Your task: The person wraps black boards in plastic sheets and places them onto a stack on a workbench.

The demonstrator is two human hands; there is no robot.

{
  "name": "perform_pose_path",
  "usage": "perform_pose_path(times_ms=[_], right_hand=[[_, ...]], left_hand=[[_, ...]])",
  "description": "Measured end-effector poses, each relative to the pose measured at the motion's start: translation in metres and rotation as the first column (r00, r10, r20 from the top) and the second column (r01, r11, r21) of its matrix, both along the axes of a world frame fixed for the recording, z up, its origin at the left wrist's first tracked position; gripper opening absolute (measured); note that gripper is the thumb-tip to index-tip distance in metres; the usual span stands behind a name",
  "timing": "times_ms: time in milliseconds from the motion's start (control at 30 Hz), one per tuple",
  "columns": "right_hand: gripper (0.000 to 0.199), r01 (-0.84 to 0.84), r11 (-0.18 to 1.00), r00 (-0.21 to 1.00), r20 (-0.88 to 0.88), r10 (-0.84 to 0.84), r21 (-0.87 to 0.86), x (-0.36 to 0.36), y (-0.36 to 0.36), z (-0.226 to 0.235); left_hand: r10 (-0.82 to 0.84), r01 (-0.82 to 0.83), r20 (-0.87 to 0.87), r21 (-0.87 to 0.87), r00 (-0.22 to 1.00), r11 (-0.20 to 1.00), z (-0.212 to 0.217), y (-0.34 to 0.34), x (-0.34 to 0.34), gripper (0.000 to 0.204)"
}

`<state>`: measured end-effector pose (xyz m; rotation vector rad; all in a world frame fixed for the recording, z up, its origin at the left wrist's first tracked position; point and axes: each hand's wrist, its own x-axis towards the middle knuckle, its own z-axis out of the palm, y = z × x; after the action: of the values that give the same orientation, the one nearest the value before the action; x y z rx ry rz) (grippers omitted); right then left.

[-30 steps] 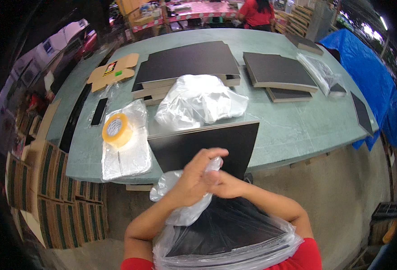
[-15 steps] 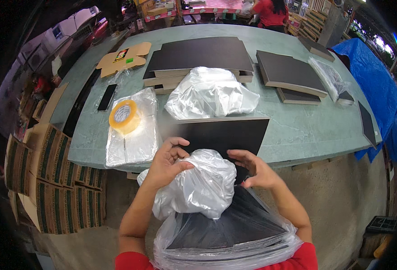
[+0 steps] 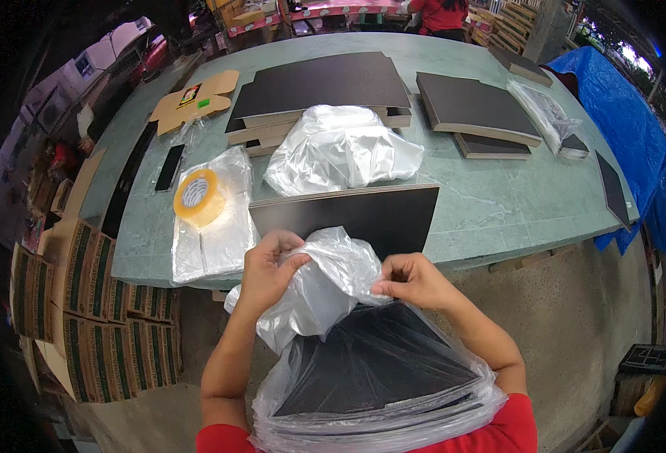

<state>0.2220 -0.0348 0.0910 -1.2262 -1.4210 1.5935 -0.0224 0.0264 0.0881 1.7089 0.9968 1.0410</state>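
My left hand (image 3: 271, 273) pinches one side of a crumpled clear plastic bag (image 3: 333, 264). On its other side, my right hand (image 3: 416, 281) grips the bag's edge between thumb and fingers. Close to my body are black boards (image 3: 371, 359) wrapped in clear plastic, their edges toward me. Just beyond my hands, a few black boards (image 3: 393, 215) show a flat face and a thin top edge; the bag hides their lower part. Behind them a bunched plastic bag (image 3: 340, 151) rests on the table.
On the green table (image 3: 491, 219) lie stacked black boards (image 3: 318, 83), another stack (image 3: 473, 109), flat plastic bags (image 3: 220, 257) under a tape roll (image 3: 198, 198), a phone (image 3: 170, 167) and a cardboard piece (image 3: 189, 106). Cartons (image 3: 95, 294) stand left, a blue tarp (image 3: 620, 128) right. Another person (image 3: 440, 16) is beyond.
My right hand has closed on the plastic bag's edge, where its fingers were apart before. The bag is pulled wider between my hands. The whole view has shifted slightly.
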Motion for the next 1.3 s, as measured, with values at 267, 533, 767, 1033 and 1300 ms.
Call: perform_pose_path(times_ms=[267,533,767,1033,1300], right_hand=[[0.015,0.174,0.937,0.864,-0.409,-0.293,-0.302,-0.026,0.002,-0.029],[0.027,0.082,0.993,0.942,-0.318,-0.106,-0.087,-0.001,0.002,-0.003],[0.01,0.174,0.965,0.578,-0.774,-0.26,-0.194,0.033,0.007,-0.031],[0.012,0.198,0.925,0.615,-0.693,-0.376,-0.325,0.058,-0.007,-0.033],[0.01,-0.036,0.998,0.762,-0.648,-0.002,-0.045,-0.022,-0.012,0.061]], left_hand=[[-0.217,0.215,-0.085,-0.023,0.973,0.976,0.02,-0.056,0.061,0.043],[-0.303,0.295,-0.013,-0.189,0.953,0.937,-0.001,-0.031,0.053,0.046],[-0.032,0.023,-0.239,-0.043,0.971,0.999,-0.056,-0.033,-0.029,0.015],[0.81,-0.723,0.39,-0.382,0.439,0.575,-0.045,-0.038,-0.169,0.012],[-0.3,0.357,-0.301,0.158,0.905,0.92,0.037,-0.067,0.039,0.033]])
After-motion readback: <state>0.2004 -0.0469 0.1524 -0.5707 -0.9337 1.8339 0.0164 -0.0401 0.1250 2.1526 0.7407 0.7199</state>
